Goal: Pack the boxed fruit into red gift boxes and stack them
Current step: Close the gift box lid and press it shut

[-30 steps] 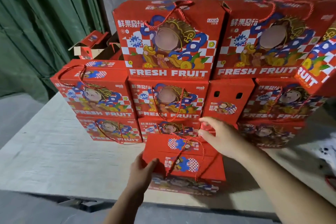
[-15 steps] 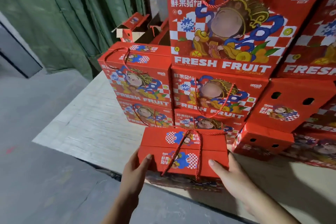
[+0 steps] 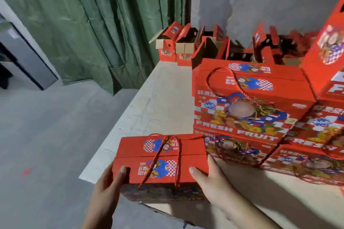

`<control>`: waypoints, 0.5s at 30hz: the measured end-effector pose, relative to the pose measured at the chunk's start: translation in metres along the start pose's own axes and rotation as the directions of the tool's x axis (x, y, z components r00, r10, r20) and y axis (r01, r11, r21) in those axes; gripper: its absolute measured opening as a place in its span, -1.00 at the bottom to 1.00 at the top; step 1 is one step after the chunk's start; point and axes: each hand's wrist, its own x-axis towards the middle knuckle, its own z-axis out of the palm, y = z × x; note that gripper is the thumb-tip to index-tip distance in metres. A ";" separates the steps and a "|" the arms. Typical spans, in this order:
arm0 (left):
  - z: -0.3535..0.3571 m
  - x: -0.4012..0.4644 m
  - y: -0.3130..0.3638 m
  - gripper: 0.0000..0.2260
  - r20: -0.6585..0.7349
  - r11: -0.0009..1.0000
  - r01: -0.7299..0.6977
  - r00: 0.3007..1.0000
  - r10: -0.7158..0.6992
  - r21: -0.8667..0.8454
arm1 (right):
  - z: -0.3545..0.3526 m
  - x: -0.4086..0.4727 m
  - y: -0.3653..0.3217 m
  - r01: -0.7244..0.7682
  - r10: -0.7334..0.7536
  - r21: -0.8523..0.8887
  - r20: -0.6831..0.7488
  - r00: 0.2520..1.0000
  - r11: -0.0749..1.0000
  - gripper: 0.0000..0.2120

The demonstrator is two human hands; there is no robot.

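Observation:
A closed red gift box [image 3: 188,156] with a red rope handle lies at the table's near left corner, its top facing me. My left hand [image 3: 109,184] grips its left end, thumb on top. My right hand [image 3: 210,182] grips its right end, thumb on the lid. To the right stands a stack of closed red "FRESH FRUIT" gift boxes [image 3: 247,109], two high at its left end and higher further right. The held box sits just in front of the stack's lowest box.
Several open, empty-looking red gift boxes [image 3: 186,46] stand at the back of the pale table [image 3: 158,102]. Green curtains [image 3: 83,24] hang on the left. Grey concrete floor [image 3: 46,135] lies left of the table edge.
My view has swung left and risen over the stack. Both hands have closed on the ends of the near box, and it has shifted left toward the table corner.

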 end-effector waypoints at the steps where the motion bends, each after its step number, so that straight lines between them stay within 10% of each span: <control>1: -0.012 0.018 0.006 -0.72 0.004 1.000 0.000 1.000 0.000 0.000 | 0.015 0.011 -0.012 0.015 -0.016 -0.013 -0.019 1.000 1.000 -0.58; 6: -0.025 0.113 0.021 -0.72 0.057 1.000 0.009 0.998 -0.009 0.003 | 0.056 0.059 -0.049 0.009 -0.008 0.010 -0.107 0.994 1.000 -0.46; 10: 0.008 0.162 0.008 -0.66 0.187 0.996 0.009 0.982 -0.024 0.085 | 0.072 0.067 -0.043 0.058 -0.120 -0.294 -0.198 0.973 0.954 -0.22; 15: 0.022 0.179 -0.006 -0.71 0.106 0.998 0.055 0.993 -0.060 0.042 | 0.080 0.078 -0.019 0.166 -0.170 -0.661 0.059 0.984 0.732 -0.22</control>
